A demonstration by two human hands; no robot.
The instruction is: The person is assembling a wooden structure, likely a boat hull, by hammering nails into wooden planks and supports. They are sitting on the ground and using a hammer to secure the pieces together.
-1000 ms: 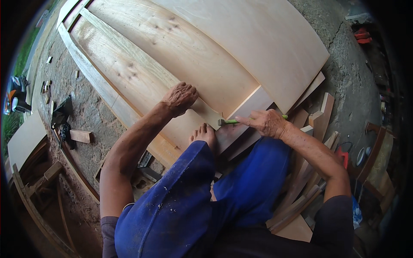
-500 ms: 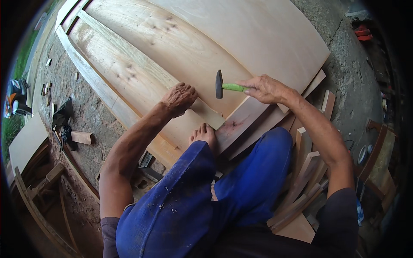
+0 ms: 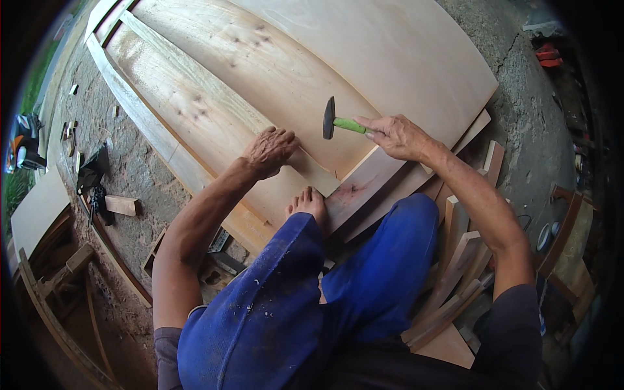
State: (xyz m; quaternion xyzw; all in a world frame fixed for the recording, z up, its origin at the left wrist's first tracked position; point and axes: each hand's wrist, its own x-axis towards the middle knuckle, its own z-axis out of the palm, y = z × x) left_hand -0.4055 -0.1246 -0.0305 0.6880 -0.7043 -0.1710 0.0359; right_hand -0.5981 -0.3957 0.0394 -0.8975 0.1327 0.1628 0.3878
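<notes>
Nearest the camera, the person's legs in blue trousers (image 3: 292, 305) fold under the body, and a bare foot (image 3: 307, 203) rests on the near edge of a reddish wooden board (image 3: 370, 185). Just right of the legs lies a loose pile of short wooden offcuts (image 3: 458, 260) on the concrete floor (image 3: 140, 172). Beyond the foot, the left hand (image 3: 270, 151) presses down with curled fingers on a narrow wooden strip (image 3: 214, 97) that runs diagonally across a large pale plywood panel (image 3: 279, 65); its grip holds nothing free, only bearing on the wood. To the right, the right hand (image 3: 396, 136) has its grip closed around the green handle of a hammer (image 3: 339, 121), held raised above the panel with its dark head pointing down near the strip's end, just right of the left hand. On the near left, a small wooden block (image 3: 121, 205) lies on the floor beside dark tools (image 3: 94, 175). Farther off, a second broad plywood sheet (image 3: 403, 52) spreads to the far right.
</notes>
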